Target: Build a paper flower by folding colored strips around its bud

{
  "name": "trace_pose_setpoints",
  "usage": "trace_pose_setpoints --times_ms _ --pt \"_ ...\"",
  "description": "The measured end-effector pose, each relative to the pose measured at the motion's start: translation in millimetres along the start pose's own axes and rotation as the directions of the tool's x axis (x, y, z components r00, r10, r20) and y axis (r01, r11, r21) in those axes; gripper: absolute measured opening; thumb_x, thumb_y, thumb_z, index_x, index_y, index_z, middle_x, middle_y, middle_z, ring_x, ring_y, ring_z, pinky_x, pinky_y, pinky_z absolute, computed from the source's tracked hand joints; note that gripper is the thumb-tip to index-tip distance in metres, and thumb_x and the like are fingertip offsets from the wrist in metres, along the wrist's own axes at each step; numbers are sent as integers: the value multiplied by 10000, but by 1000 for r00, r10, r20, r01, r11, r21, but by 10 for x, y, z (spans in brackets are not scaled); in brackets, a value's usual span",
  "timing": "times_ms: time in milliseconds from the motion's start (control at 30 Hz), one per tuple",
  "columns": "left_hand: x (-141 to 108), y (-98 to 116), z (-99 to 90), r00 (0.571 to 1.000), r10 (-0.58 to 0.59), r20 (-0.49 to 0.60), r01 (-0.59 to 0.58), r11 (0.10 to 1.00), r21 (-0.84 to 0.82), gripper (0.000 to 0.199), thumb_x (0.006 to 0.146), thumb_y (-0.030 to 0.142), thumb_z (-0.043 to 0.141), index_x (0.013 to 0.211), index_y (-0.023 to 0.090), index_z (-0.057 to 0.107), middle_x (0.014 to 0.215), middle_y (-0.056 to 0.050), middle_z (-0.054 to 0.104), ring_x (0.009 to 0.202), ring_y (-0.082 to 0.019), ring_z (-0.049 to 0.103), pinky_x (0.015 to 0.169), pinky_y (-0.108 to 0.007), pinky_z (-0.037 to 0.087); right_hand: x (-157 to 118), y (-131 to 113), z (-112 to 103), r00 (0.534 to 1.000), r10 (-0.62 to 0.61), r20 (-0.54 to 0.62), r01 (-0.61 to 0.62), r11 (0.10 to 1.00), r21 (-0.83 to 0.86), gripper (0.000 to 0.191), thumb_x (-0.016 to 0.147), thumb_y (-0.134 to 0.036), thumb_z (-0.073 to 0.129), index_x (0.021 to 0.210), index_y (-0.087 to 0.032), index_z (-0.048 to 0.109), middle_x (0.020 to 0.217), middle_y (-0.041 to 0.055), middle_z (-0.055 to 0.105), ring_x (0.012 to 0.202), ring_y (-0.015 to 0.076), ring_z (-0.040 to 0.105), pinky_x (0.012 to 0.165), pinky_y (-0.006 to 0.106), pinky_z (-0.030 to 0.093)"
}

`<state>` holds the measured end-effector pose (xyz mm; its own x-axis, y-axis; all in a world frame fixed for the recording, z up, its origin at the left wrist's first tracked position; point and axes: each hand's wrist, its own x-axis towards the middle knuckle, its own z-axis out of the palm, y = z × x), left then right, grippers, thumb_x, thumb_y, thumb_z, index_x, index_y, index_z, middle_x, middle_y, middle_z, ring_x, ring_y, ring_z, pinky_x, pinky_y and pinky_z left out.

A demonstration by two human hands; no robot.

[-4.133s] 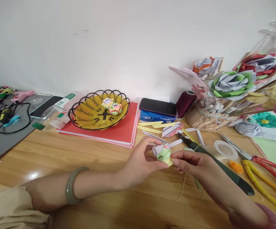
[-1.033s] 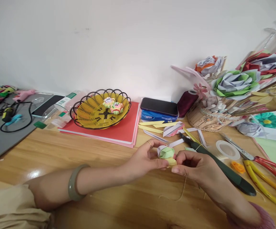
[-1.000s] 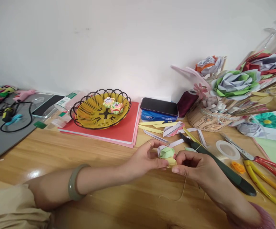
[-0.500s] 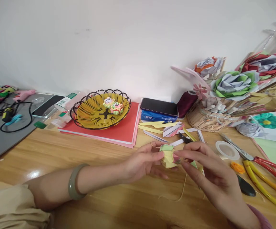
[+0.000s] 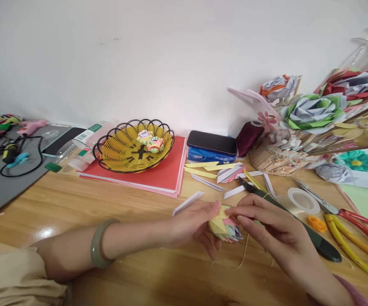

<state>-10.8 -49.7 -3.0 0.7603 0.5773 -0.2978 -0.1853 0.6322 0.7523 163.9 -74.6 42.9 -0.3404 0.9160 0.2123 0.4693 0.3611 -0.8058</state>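
Between my two hands is a small folded paper flower (image 5: 220,225) in yellow, pink, green and pale blue. My left hand (image 5: 193,225) grips it from the left, thumb on top and fingers curled beneath. From the right, my right hand (image 5: 273,225) pinches at its upper edge with thumb and forefinger; the exact spot is partly hidden by the fingertips. A thin cream string (image 5: 239,263) trails on the table just below the flower. Several folded paper strips (image 5: 207,182) lie beyond my hands. Under my right hand rests a dark green long-handled tool (image 5: 325,246).
A yellow woven basket (image 5: 123,153) with two small paper flowers stands on red paper (image 5: 171,182). A phone (image 5: 212,142) lies on a blue tissue pack (image 5: 203,155). Red-handled scissors (image 5: 333,208), yellow-handled pliers (image 5: 339,238) and a tape roll (image 5: 303,200) are at right.
The paper flower has been turned and lowered slightly, so its layered petals now show. Both hands shifted with it. More of the dark green tool and a white strip by my left hand are visible.
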Motion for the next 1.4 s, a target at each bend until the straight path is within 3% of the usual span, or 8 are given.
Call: trace_pose_setpoints --times_ms 133,467,600,833,933,1067,1233,1400 --pt "21 -30 -23 997 -78 13 77 994 71 626 660 709 449 792 110 577 643 -52 580 461 -87 505 375 -199 429 31 -5 -11 999 40 -6 -39 999 24 189 810 -318 542 863 -262 714 742 35 616 677 161 580 586 264 478" --pt "20 3 27 974 -210 -80 218 970 107 655 719 703 312 637 108 572 475 -13 504 327 -74 423 283 -185 351 7 6 35 997 -66 46 67 997 -28 138 790 -228 571 838 -255 698 702 22 598 583 126 544 501 227 436" --pt "12 35 43 952 -274 -137 292 947 135 554 780 585 301 636 112 553 448 -7 488 299 -77 410 294 -197 361 25 -24 53 992 110 67 -113 992 49 144 763 -276 579 657 -218 656 634 9 555 539 120 490 482 234 388" --pt "-6 143 96 947 -314 -63 320 931 174 352 797 421 348 727 136 542 563 2 544 331 -67 439 292 -164 334 43 61 93 837 459 299 -547 686 479 236 660 -349 644 572 -168 520 553 -35 445 507 89 352 476 225 277" --pt "-4 197 120 915 -401 -49 404 903 146 494 835 434 246 639 109 562 573 -20 560 320 -57 422 288 -166 314 34 95 104 797 498 342 -597 563 571 254 635 -346 678 586 -160 513 540 -49 403 484 72 295 454 216 223" --pt "1 228 104 889 -456 -33 456 881 126 652 864 434 77 610 103 580 416 -10 483 307 -75 394 306 -176 304 44 115 92 813 485 323 -557 486 673 245 678 -335 657 583 -172 501 509 -61 347 469 77 260 435 212 221" --pt "21 206 40 867 -497 36 491 865 105 767 824 517 -23 640 108 599 330 -15 429 283 -103 373 300 -199 281 53 112 70 840 499 212 -490 532 691 219 729 -357 617 628 -178 542 540 -49 379 487 84 294 443 200 288" --pt "37 155 -24 863 -501 67 492 863 117 849 780 590 -82 615 112 600 386 -56 508 312 -123 432 318 -222 313 28 154 75 897 435 79 -395 708 585 159 733 -345 620 796 -199 631 649 -18 508 556 100 429 498 207 377"
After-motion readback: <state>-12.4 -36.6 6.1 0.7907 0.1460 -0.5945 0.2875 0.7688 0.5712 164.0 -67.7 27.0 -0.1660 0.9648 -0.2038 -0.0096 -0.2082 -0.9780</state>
